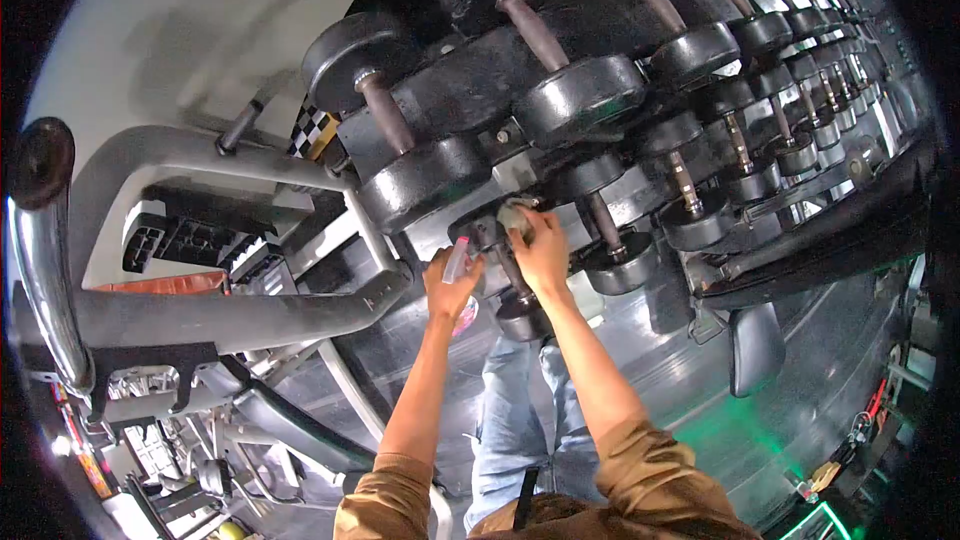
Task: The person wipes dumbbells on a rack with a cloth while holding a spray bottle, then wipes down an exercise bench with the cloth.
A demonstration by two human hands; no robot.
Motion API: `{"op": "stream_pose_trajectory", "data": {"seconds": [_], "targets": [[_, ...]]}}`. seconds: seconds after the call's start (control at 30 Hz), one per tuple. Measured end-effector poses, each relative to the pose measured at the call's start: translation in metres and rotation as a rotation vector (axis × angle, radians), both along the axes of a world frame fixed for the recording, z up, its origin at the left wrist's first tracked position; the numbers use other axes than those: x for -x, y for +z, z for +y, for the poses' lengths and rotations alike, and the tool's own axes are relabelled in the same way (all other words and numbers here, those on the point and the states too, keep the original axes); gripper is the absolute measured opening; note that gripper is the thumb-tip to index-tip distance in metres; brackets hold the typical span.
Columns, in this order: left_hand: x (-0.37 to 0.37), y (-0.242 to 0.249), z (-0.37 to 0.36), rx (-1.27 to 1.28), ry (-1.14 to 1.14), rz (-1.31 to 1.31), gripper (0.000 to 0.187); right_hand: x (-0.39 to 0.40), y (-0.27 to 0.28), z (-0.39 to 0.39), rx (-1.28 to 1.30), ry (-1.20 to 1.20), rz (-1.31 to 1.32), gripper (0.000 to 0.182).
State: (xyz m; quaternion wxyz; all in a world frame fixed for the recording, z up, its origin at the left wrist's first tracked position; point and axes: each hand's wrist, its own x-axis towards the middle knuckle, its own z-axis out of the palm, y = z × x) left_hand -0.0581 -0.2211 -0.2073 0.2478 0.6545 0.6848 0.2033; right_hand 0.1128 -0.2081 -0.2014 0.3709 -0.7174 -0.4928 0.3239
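My left hand [453, 285] is wrapped round a clear spray bottle [457, 260] with a pink top, beside the lower row of the dumbbell rack. A light grey cloth [515, 220] is bunched in my right hand [540, 248], which presses it at the upper head of a black dumbbell [524, 320] in that lower row. Part of this dumbbell's upper head and handle is hidden behind my right hand and the cloth. Just to the right lies another black dumbbell [620, 265].
Large black dumbbells [580, 98] fill the upper row, and smaller ones [697, 218] continue to the right. A grey machine frame [240, 315] stands at the left. A black padded bench [757, 350] is at the right, above dark flooring [640, 390].
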Motion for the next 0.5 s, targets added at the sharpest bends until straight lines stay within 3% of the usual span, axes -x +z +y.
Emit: {"op": "stream_pose_trajectory", "data": {"seconds": [0.07, 0.1, 0.2, 0.37, 0.43, 0.47, 0.5], "targets": [[0.009, -0.009, 0.0, 0.019, 0.222, -0.312, 0.028, 0.022, -0.003, 0.007, -0.046, 0.112, -0.242, 0.037], [0.013, -0.015, 0.003, 0.021, 0.212, -0.306, 0.028, 0.032, -0.005, 0.007, -0.11, 0.163, -0.347, 0.038], [0.025, -0.019, 0.009, 0.153, 0.433, -0.39, 0.022, 0.04, -0.012, 0.005, -0.156, 0.238, -0.352, 0.039], [0.031, -0.041, 0.017, 0.227, 0.418, -0.633, 0.033, 0.019, -0.016, 0.007, -0.203, 0.608, -0.399, 0.037], [0.022, -0.028, 0.027, 0.359, 0.453, -0.6, 0.043, 0.009, -0.018, 0.013, -0.221, 0.604, -0.41, 0.037], [0.023, -0.025, 0.031, 0.364, 0.417, -0.546, 0.055, 0.004, -0.022, 0.014, -0.154, 0.502, -0.382, 0.036], [0.023, -0.02, 0.033, 0.372, 0.407, -0.535, 0.055, 0.0, -0.028, 0.013, -0.084, 0.398, -0.351, 0.036]]}}
